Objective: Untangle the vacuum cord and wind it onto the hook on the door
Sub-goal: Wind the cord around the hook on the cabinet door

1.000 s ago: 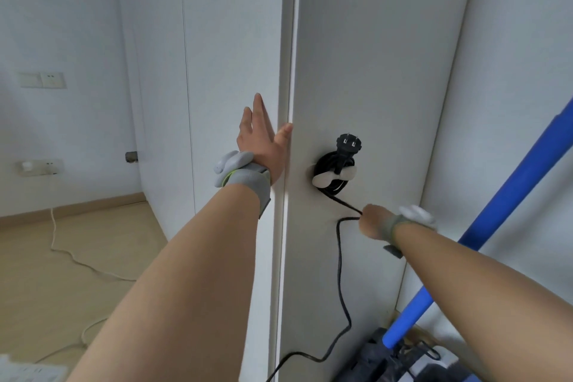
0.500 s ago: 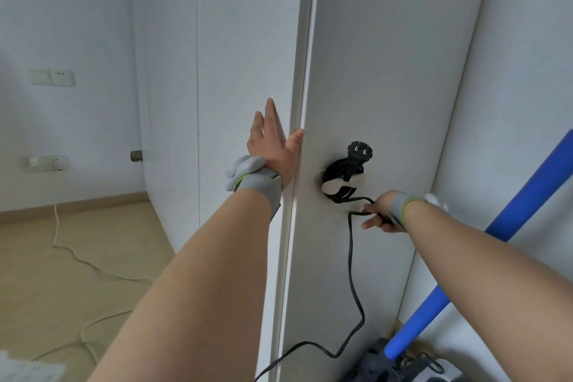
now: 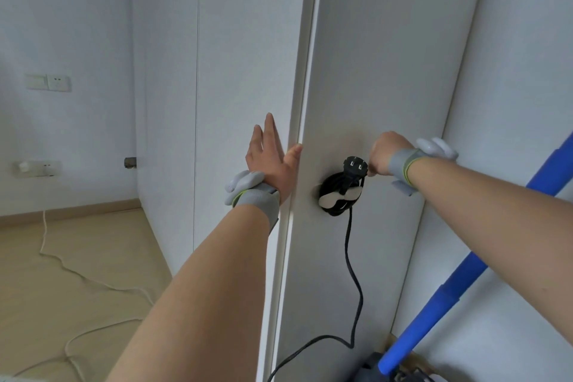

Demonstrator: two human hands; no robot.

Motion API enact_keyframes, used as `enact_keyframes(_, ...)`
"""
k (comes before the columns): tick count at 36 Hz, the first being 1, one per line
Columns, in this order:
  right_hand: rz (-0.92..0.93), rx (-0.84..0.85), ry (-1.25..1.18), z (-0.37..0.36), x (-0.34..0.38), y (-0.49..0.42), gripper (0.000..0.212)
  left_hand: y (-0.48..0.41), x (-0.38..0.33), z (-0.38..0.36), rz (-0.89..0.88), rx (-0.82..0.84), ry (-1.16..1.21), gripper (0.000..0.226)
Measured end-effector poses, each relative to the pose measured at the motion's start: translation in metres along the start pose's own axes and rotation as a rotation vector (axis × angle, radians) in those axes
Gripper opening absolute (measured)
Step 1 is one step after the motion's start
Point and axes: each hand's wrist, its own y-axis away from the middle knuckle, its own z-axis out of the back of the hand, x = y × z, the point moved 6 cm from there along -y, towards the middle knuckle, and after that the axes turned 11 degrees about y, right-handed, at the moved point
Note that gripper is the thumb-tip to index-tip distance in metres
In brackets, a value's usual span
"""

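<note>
Single head-worn wide-angle view, facing forward, slightly down; door [image 3: 372,71] close ahead, floor [image 3: 62,257] at lower left.

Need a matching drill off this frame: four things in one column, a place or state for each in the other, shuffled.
Things
1. left hand
2. plug
3. cord
4. blue pole

Places or states
A. leans at the far right
B. flat against the edge of the door, fingers straight
C. coiled on the hook, tail hanging down the door
D. sticks up just above the hook

Pairs: 1-B, 2-D, 3-C, 4-A
</note>
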Motion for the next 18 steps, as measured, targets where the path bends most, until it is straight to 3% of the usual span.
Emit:
enact_keyframes(8, -0.007, 0.143, -0.191, -0.002, -0.004, 0.010, 0.029, 0.000, 0.000, 0.000, -0.001, -0.009, 0.023, 0.069)
enact_keyframes(18, -0.230, 0.073, -0.718, -0.038, -0.010, 0.006, 0.009, 0.001, 0.000, 0.000, -0.009, -0.007, 0.022, 0.069)
